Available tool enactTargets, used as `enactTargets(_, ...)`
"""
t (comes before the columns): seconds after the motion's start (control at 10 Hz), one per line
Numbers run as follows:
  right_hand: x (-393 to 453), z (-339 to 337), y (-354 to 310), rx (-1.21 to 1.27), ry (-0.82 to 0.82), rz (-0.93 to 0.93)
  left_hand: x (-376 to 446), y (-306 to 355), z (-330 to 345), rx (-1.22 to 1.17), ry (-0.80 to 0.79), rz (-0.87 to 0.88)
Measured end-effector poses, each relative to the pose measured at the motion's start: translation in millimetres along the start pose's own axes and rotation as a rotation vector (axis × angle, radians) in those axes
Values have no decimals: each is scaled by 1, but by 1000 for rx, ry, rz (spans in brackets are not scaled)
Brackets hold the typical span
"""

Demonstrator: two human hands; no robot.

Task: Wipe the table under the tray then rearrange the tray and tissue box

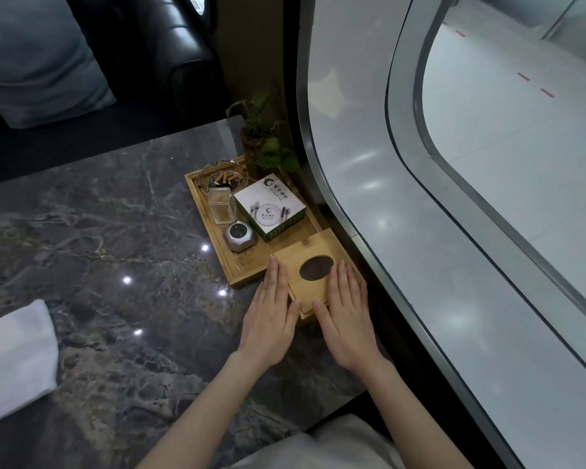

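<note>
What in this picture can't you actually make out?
- Head view: whether the tissue box holds tissue; its oval hole is dark.
- Print on the white box: too small.
- Cloth: cut off by the left edge.
- Plant pot: lost in shadow.

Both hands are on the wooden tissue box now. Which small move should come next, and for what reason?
Probably a short push of the tissue box away from the body, to line it up with the tray. The left hand and right hand lie flat on its sides, and its far corner seems to overlap the tray's near end at a slight angle. The white cloth lies aside, so wiping looks finished.
</note>
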State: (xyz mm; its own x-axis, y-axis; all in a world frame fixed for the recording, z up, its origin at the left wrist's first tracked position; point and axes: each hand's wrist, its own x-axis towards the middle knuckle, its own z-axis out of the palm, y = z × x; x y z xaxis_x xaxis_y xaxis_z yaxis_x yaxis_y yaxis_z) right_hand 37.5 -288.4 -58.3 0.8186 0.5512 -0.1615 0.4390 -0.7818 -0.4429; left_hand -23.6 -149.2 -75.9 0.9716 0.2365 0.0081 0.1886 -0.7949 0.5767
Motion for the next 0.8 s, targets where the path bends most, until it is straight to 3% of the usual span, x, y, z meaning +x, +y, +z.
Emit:
enactTargets(0.4, 2, 5, 3, 14, 35, -25, -1, 0, 2, -3, 18, -11)
enactTargets(0.7, 11, -18, -14, -8, 262, 14, 2, 6, -14, -7, -8, -43)
enactTargets(0.8, 24, -35, -25, 241, 237, 4, 10, 13, -32, -97, 25, -139)
